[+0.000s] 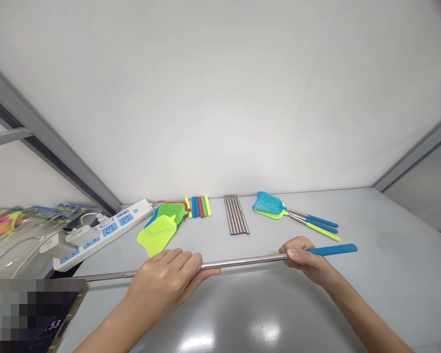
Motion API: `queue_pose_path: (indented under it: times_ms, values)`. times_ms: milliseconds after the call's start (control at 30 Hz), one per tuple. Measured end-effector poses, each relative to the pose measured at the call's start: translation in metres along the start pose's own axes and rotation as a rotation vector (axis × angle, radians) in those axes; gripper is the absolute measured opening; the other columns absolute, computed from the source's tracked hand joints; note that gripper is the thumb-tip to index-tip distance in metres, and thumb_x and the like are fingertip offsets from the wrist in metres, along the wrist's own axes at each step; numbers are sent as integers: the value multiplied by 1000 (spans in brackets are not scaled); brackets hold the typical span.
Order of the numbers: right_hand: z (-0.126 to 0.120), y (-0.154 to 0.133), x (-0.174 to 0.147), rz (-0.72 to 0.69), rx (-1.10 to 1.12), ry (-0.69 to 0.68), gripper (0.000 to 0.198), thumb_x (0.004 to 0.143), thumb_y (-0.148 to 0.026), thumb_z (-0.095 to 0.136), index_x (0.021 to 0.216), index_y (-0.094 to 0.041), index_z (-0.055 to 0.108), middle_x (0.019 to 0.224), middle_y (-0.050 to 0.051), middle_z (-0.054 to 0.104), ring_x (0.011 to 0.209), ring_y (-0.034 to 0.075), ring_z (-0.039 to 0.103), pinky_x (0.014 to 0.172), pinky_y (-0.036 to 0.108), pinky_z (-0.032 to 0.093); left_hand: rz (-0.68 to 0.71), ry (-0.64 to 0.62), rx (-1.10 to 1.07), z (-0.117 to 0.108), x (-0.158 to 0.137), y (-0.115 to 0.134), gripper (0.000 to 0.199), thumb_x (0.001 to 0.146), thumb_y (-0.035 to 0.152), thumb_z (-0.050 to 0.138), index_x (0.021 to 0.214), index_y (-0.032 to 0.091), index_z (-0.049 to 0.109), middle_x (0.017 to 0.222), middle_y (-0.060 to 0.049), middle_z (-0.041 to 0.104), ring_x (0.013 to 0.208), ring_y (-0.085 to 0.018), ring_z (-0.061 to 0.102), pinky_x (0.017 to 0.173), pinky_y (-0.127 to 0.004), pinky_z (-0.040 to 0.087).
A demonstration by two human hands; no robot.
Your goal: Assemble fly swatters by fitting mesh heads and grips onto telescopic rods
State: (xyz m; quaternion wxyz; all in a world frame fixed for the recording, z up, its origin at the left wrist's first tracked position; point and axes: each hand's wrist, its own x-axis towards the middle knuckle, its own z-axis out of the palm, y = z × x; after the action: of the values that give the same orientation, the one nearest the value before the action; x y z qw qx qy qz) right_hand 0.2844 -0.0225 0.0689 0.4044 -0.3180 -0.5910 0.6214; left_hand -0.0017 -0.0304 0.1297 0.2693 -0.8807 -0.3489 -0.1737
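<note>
Stretched out across the front of the table is a metal telescopic rod (246,262) with a blue handle (334,250) on its right end. My left hand (169,277) is wrapped round the rod left of its middle. My right hand (305,257) grips it where the metal meets the blue handle. The rod's left end runs behind a dark device at the lower left, so its tip is hidden. Behind my left hand lie loose fly swatter heads, a yellow-green one (158,234) in front and a green one (172,213) behind it.
Several coloured handles (200,207) and several metal rods (235,215) lie in rows at the back. Assembled fly swatters (270,202) lie to the right. A white power strip (110,233) with plugs, plastic packages (7,235) and the device (33,318) occupy the left.
</note>
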Motion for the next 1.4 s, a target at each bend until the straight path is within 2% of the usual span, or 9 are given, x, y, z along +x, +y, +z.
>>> queue_pose_path:
  times_ms: [933,1400]
  values:
    - [-9,1,-12,-34,-15,50,38,71,-35,45,42,-18,28,42,-4,22,42,9,20,43,27,13,26,3,-10,-3,3,2,30,73,37,49,51,19,41,44,5,39,42,-10,39,46,-25,26]
    - [-15,1,-13,-42,-17,61,39,71,-36,45,42,-18,27,42,-3,21,42,9,18,43,27,12,18,48,-11,-6,9,6,31,73,38,50,50,18,40,42,5,39,41,-9,38,44,-25,24]
